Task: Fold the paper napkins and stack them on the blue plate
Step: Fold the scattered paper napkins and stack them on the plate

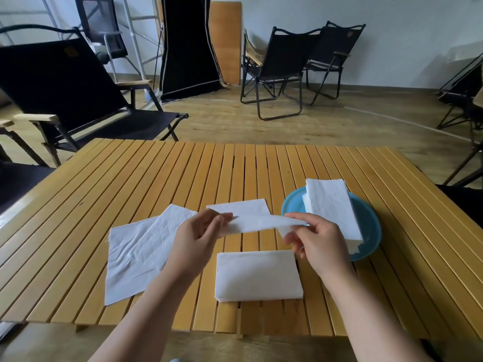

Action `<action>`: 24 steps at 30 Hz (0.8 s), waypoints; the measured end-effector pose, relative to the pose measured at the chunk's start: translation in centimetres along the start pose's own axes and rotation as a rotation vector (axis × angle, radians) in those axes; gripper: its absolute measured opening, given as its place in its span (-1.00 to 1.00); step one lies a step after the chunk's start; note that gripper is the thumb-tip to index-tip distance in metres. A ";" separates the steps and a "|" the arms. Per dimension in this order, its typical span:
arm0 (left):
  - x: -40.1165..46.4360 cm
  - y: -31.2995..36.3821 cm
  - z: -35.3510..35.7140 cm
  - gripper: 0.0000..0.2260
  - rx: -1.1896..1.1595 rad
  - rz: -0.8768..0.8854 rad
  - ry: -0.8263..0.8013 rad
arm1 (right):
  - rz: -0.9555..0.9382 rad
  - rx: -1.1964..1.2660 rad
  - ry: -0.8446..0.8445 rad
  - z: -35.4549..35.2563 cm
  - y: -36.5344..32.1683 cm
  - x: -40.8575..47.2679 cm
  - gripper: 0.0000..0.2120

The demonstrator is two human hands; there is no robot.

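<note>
White napkin (257, 222) held above slatted table (156, 178), left hand (194, 237) and right hand (317, 240) pinching its ends; folded stack (330, 205) sits on blue plate (294, 205) at right.

- A white paper napkin (257, 222) hangs in mid-air above the table, stretched flat and edge-on between two hands.
- The blue plate (371, 231) sits at 3 o'clock of that napkin, round and shallow.
- A tall stack of folded napkins (332, 205) rests on the plate, leaning a touch.
- A folded pile (257, 275) lies at 6 o'clock.
- Unfolded, creased sheets (138, 246) sprawl at 8 o'clock.
- One more sheet (239, 206) lies flat at 12 o'clock.
</note>
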State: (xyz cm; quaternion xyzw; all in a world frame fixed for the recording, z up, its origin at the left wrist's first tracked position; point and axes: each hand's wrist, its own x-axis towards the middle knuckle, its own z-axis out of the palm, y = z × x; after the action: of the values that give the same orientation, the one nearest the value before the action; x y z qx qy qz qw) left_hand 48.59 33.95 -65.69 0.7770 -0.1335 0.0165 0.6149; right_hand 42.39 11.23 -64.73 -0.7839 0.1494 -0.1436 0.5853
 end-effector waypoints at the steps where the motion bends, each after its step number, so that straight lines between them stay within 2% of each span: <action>1: 0.0 0.2 0.0 -0.80 -0.076 -0.053 0.030 | -0.004 0.014 -0.017 -0.1 -0.1 0.0 -0.78; 5: 0.0 0.5 -0.2 -0.88 -0.282 -0.233 0.121 | -0.004 0.053 -0.062 0.1 -0.7 -0.3 -0.80; 7: 0.0 0.2 -0.4 -0.94 -0.279 -0.276 0.131 | 0.071 0.166 -0.077 0.3 -1.2 -0.3 -0.78; 9: 0.1 0.0 -0.6 -0.93 -0.242 -0.318 0.135 | 0.149 0.241 -0.056 0.4 -1.4 -0.1 -0.81; 12: 0.1 0.1 -0.6 -0.79 -0.256 -0.415 0.065 | 0.162 0.059 0.017 0.3 -1.1 -0.2 -0.84; 14: 0.0 0.1 -0.7 -0.71 -0.270 -0.467 -0.007 | 0.131 -0.104 -0.032 0.3 -1.0 -0.4 -0.92; 20: -0.2 0.8 -1.6 -0.50 -0.202 -0.483 -0.154 | 0.188 -0.338 -0.174 0.0 -0.3 -0.6 -0.50; 22: -0.4 0.8 -1.8 -0.45 -0.156 -0.495 -0.235 | 0.232 -0.399 -0.202 -0.1 0.2 -0.6 -0.44; 24: -0.7 0.7 -1.7 -0.41 -0.085 -0.496 -0.282 | 0.264 -0.483 -0.220 -0.2 0.6 -0.6 -0.46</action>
State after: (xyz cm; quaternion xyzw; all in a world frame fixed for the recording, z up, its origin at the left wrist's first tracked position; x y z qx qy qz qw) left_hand 47.97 35.62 -64.75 0.7542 -0.0240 -0.2484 0.6074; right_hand 41.70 11.10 -65.27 -0.8852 0.2156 0.0593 0.4079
